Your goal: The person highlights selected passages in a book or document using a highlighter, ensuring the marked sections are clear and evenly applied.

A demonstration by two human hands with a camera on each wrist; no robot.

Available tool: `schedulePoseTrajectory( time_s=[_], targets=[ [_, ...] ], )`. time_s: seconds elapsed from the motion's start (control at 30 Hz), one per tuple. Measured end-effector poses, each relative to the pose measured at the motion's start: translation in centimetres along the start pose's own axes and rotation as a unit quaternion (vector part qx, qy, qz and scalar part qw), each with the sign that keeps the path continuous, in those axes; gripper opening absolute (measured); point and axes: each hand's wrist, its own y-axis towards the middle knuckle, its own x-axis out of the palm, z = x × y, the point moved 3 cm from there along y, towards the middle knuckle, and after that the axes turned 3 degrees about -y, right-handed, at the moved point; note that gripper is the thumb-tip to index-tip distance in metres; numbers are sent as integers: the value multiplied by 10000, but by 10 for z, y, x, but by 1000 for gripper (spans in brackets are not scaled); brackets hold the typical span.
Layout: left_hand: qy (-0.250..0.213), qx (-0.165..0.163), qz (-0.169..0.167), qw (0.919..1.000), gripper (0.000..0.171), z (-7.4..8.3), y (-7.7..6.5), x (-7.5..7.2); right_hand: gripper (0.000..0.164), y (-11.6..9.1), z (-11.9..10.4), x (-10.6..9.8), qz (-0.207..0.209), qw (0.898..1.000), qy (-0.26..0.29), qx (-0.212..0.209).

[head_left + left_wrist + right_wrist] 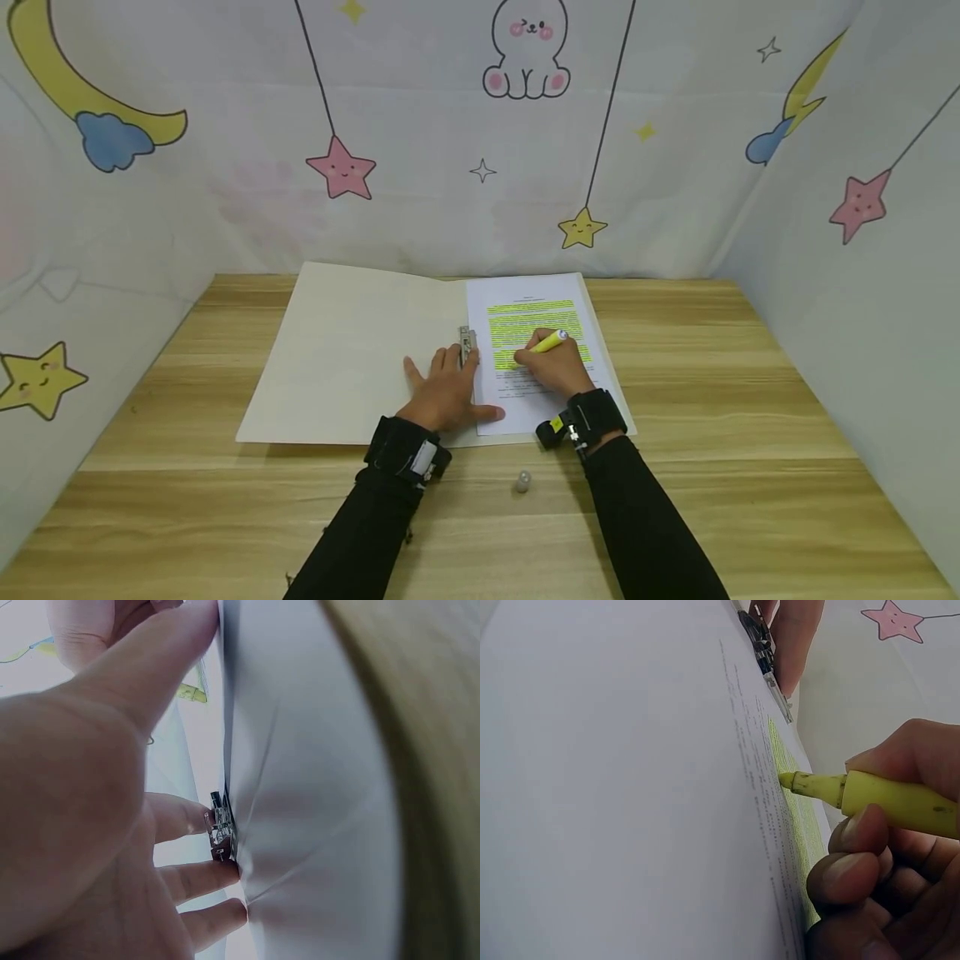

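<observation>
My right hand (561, 368) pinches a yellow highlighter (900, 802) between thumb and fingers. In the right wrist view its tip meets the edge of the yellow-marked lines on a printed sheet (517, 422). The sheet lies on the right side of an opened cream folder (345, 358), its upper and middle lines marked yellow. My left hand (444, 398) lies with spread fingers across the folder's middle, thumb on the sheet's lower left edge. Its fingertips rest beside a metal clip (466, 337) at the fold; in the left wrist view one finger appears to touch the clip (220, 834).
A small greyish cap-like object (522, 481) stands on the wooden table (750, 417) below the folder, between the forearms. White cloth (420, 225) with printed stars, moons and an animal walls the table at the back and both sides.
</observation>
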Motion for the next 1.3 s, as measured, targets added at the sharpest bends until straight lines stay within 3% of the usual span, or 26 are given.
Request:
schedulePoseTrajectory(
  time_s=[1.3],
  targets=[
    [-38, 6, 32, 10000, 106, -1, 0, 0, 21, 1, -1, -4, 61, 10000, 27, -55]
  ],
)
